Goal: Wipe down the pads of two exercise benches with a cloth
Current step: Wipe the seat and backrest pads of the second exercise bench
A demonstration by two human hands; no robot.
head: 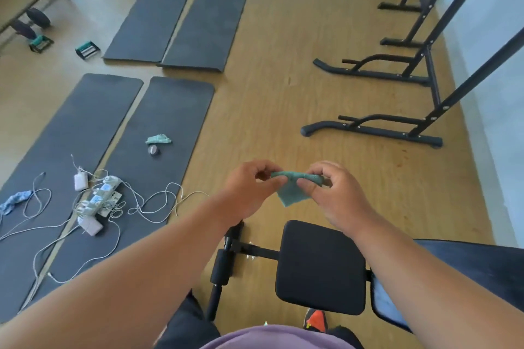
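Two hands meet above the near bench in the head view: the left hand (252,187) and the right hand (330,191) each pinch an end of a small teal cloth (292,188), stretched between them with one corner hanging down. Both hands are curled narrow on the fabric. Right below sits the black seat pad (320,266) of the bench, and a second, longer pad (465,263) runs off to the right under the right forearm. Neither pad is touched by the cloth.

On the floor mat (158,136) to the left lie another crumpled teal rag (158,139) and a tangle of white cables (113,201).

Likely risks: the cloth is small and held only at its edges, so it could slip free as it goes down to the pad, or bunch up and leave parts of the pad unwiped.
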